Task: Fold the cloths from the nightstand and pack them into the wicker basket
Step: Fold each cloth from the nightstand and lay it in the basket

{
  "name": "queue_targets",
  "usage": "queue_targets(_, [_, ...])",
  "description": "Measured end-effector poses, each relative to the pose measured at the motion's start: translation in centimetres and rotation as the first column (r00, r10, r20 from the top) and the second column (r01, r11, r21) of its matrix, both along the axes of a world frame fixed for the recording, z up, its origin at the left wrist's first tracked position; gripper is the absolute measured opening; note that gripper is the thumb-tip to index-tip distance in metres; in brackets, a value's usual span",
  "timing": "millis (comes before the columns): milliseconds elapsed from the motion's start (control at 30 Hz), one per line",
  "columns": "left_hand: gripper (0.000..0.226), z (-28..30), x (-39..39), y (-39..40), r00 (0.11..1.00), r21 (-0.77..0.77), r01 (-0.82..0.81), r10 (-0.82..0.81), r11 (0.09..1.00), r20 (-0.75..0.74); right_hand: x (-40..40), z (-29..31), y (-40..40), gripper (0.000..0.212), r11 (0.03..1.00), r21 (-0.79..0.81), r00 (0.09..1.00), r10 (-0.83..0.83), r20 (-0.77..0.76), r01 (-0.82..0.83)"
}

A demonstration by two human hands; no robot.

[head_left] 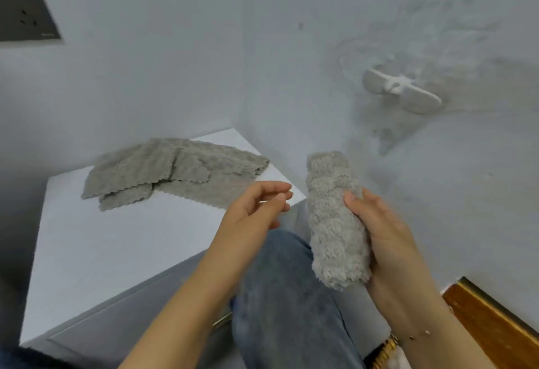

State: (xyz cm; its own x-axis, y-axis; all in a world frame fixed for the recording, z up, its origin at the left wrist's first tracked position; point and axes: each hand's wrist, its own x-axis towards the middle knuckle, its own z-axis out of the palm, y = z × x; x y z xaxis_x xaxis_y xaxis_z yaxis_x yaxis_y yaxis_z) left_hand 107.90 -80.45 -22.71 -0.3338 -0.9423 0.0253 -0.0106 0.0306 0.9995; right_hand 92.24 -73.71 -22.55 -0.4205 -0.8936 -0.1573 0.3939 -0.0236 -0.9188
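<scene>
One rolled grey cloth [335, 222] is being gripped upright in the right hand [379, 231], with the thumb being pressed against its upper part and the fingers being hidden behind it. The left hand [256, 211] is being held just to the left of the roll, not touching it, fingers relaxed and apart. A pile of flat cloths [175, 171] is being kept at the far side of the white nightstand [116, 246]; at least three overlapping layers are being counted, though the exact number cannot be told. Only a sliver of the wicker basket [383, 351] is being shown at the bottom edge, near the right wrist.
</scene>
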Motion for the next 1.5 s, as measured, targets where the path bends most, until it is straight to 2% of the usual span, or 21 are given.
queue_targets(233, [0.018, -0.6, -7.0, 4.8, 0.975, 0.037, 0.218, -0.22, 0.975, 0.037, -4.2, -1.3, 10.2, 0.05, 0.973, 0.036, 0.974, -0.227, -0.016, 0.227])
queue_targets(400, [0.017, -2.8, -11.2, 7.9, 0.913, 0.026, 0.362, -0.36, 0.932, 0.189, -7.3, -3.5, 15.6, 0.036, 0.931, 0.069, 0.933, -0.358, -0.011, 0.358])
queue_targets(500, [0.018, -4.7, -13.9, 9.6, 0.821, 0.04, 0.489, -0.476, 0.871, 0.314, -9.6, -5.9, 17.8, 0.03, 0.888, 0.101, 0.891, -0.453, 0.03, 0.448])
queue_targets(733, [0.013, -9.0, -21.1, 12.2, 0.62, 0.081, 0.672, -0.619, 0.736, 0.483, -15.7, -12.2, 19.7, 0.037, 0.802, 0.172, 0.802, -0.591, 0.088, 0.573])
queue_targets(900, [0.017, -13.8, -26.3, 12.4, 0.479, 0.128, 0.745, -0.658, 0.655, 0.581, -20.2, -17.2, 19.7, 0.034, 0.732, 0.227, 0.735, -0.672, 0.086, 0.643])
queue_targets(1100, [0.029, -20.2, -31.0, 11.1, 0.382, 0.161, 0.769, -0.647, 0.619, 0.66, -25.8, -24.3, 19.1, 0.038, 0.601, 0.338, 0.621, -0.782, 0.057, 0.725])
queue_targets(1200, [0.032, -23.7, -31.6, 10.3, 0.315, 0.17, 0.789, -0.627, 0.59, 0.713, -28.2, -28.3, 18.0, 0.037, 0.568, 0.381, 0.599, -0.799, 0.044, 0.73])
queue_targets(1267, [0.036, -25.9, -31.3, 9.9, 0.24, 0.185, 0.811, -0.603, 0.555, 0.761, -29.4, -31.1, 17.1, 0.04, 0.552, 0.422, 0.596, -0.802, 0.033, 0.719])
queue_targets(1367, [0.047, -28.6, -30.8, 9.8, 0.107, 0.233, 0.847, -0.582, 0.478, 0.806, -30.8, -34.7, 15.6, 0.058, 0.544, 0.475, 0.624, -0.781, -0.013, 0.691])
queue_targets(1433, [0.054, -29.6, -31.0, 9.7, 0.069, 0.258, 0.847, -0.579, 0.464, 0.812, -31.5, -37.1, 14.5, 0.064, 0.554, 0.494, 0.663, -0.746, -0.062, 0.67])
queue_targets(1500, [0.055, -30.5, -31.2, 9.5, 0.068, 0.257, 0.847, -0.574, 0.466, 0.816, -32.2, -40.1, 13.8, 0.062, 0.567, 0.507, 0.711, -0.689, -0.14, 0.649])
